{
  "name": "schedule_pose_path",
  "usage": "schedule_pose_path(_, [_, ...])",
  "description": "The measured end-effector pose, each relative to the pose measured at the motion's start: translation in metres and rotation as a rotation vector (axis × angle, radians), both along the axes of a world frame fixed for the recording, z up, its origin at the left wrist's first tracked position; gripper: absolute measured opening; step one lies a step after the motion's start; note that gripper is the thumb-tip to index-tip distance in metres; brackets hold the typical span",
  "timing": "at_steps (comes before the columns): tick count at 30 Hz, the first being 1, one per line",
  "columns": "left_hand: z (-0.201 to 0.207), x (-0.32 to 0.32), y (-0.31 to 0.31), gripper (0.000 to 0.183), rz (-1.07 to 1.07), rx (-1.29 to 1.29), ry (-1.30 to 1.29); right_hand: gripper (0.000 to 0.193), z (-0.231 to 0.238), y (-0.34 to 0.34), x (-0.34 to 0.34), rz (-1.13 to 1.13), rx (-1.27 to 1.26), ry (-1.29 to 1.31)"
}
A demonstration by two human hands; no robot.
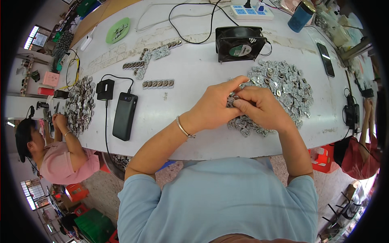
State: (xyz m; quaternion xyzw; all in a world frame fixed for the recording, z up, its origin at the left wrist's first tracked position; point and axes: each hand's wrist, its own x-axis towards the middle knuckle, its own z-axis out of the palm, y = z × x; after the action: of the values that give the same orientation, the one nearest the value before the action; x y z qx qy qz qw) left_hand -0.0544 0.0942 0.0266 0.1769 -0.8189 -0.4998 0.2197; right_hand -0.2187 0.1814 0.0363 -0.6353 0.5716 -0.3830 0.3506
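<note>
A wide pile of small silvery metal parts point(289, 87) spreads over the right half of the white table. At its near left side my left hand point(214, 104) and my right hand point(261, 106) meet, fingers bent and closed together. Between the fingertips are small metal parts point(231, 99), mostly covered by the fingers. Left of my hands lies a short row of metal parts with round brown-grey centres point(158, 84). Beyond it, more rows point(133, 65) and a cluster of plain silvery parts point(161, 52) lie on the table.
A black fan point(239, 43) stands beyond my hands. A black power bank point(125, 116) and a small black box point(105, 89) are cabled together. Around them are a green dish point(118, 30), a power strip point(251, 13), a blue cup point(301, 17) and a phone point(325, 60). A co-worker point(60, 158) sits left by another pile point(80, 105).
</note>
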Motion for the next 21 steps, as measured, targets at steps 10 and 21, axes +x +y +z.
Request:
schedule_pose_path(10, [0.014,0.015,-0.021,0.018,-0.12,0.31,-0.316,0.022,0.016,-0.001,-0.002,-0.105,0.3,-0.253])
schedule_pose_path(21, [0.003,0.015,-0.024,0.014,-0.216,0.243,-0.051,0.026,0.002,-0.005,-0.013,-0.017,0.294,-0.522])
